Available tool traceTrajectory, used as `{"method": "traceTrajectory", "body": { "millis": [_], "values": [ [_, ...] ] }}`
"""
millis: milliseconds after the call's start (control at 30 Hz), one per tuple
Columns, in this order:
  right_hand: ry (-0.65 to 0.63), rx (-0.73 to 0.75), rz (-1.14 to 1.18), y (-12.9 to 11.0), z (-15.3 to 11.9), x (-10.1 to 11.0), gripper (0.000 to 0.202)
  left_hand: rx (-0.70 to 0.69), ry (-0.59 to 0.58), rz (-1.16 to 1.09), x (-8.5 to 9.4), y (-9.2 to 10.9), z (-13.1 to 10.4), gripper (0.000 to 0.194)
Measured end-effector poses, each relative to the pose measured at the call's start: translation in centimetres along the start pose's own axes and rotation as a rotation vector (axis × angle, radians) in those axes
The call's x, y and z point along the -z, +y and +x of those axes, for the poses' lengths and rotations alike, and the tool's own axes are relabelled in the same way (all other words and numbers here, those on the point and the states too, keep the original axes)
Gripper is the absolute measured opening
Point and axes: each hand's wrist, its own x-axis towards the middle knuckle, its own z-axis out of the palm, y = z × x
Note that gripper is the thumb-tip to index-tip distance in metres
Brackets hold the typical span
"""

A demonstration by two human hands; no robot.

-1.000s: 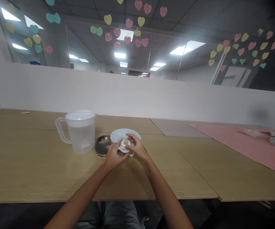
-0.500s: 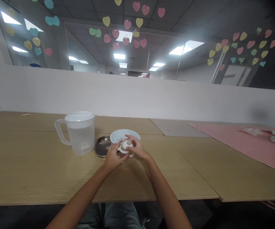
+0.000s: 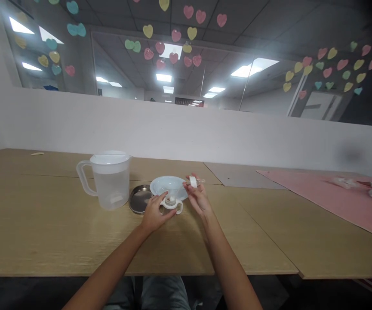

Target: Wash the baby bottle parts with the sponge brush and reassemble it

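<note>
A baby bottle (image 3: pixel 170 204) with a white handled collar stands on the table, its top uncovered. My left hand (image 3: pixel 154 212) is wrapped round its left side. Up and to the right, my right hand (image 3: pixel 199 199) grips the bottle's nipple cap (image 3: pixel 193 181), a white ring with a clear teat tipped over to point right. A thin straw seems to hang from the cap toward the bottle. Just behind the bottle sits a pale blue bowl (image 3: pixel 160 184). To the left of my left hand lies a round metal dish (image 3: pixel 138 199).
A lidded clear pitcher (image 3: pixel 112 187) holding liquid stands left of the metal dish. At the right, a pink cloth (image 3: pixel 305 193) covers part of the wooden table (image 3: pixel 76 241). A white wall (image 3: pixel 173 133) rises behind the table.
My right hand has lifted the nipple cap off the bottle, up and to the right, turning it sideways. My left hand stays on the bottle. The view has shifted slightly.
</note>
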Motion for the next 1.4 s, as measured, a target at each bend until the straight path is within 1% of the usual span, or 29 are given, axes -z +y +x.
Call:
{"method": "traceTrajectory", "body": {
  "millis": [133, 267, 400, 567, 767, 833, 867, 933, 1033, 1100, 1167, 1267, 1400],
  "values": [
    [0.079, 0.082, 0.116, -0.2, 0.5, 0.8, 0.047, 0.009, 0.010, 0.000, 0.0, 0.1, 0.0, 0.066],
    [0.111, 0.085, 0.182, 0.2, 0.9, 1.2, 0.042, 0.001, 0.009, 0.006, -0.1, 0.0, 0.0, 0.066],
    [0.159, 0.078, 0.182, 0.9, 1.4, 1.5, 0.041, -0.005, 0.022, 0.002, 0.0, 0.0, 0.0, 0.066],
    [0.251, 0.074, 0.098, 1.9, 1.8, 2.1, 0.045, 0.007, 0.007, 0.007, 0.1, 0.1, -0.1, 0.065],
    [0.306, 0.056, -0.176, 2.9, 1.8, 1.9, 0.047, 0.003, 0.003, 0.008, 0.1, 0.1, -0.1, 0.064],
    [0.289, 0.055, -0.300, 3.1, 1.6, 1.6, 0.048, 0.005, 0.000, 0.008, 0.1, 0.1, 0.0, 0.064],
    [0.259, 0.062, -0.371, 3.2, 1.4, 1.5, 0.048, 0.005, -0.001, 0.008, 0.1, 0.2, 0.0, 0.064],
    [0.154, 0.081, -0.527, 3.4, 1.0, 1.3, 0.046, 0.000, 0.000, 0.006, 0.1, 0.2, 0.0, 0.063],
    [-0.048, 0.105, -0.751, 3.6, 0.2, 1.1, 0.042, -0.014, 0.007, 0.002, 0.1, 0.2, 0.0, 0.061],
    [-0.130, 0.113, -0.852, 3.6, -0.1, 1.2, 0.039, -0.020, 0.009, 0.001, 0.1, 0.2, 0.0, 0.060],
    [-0.150, 0.111, -0.911, 3.6, -0.3, 1.3, 0.036, -0.022, 0.007, 0.001, 0.1, 0.2, 0.0, 0.060],
    [-0.142, 0.110, -0.964, 3.6, -0.3, 1.4, 0.035, -0.020, 0.011, 0.004, 0.1, 0.1, 0.0, 0.060],
    [-0.114, 0.141, -0.959, 3.8, 0.0, 1.5, 0.035, -0.023, 0.008, 0.002, -0.1, 0.0, 0.0, 0.058]
  ]
}}
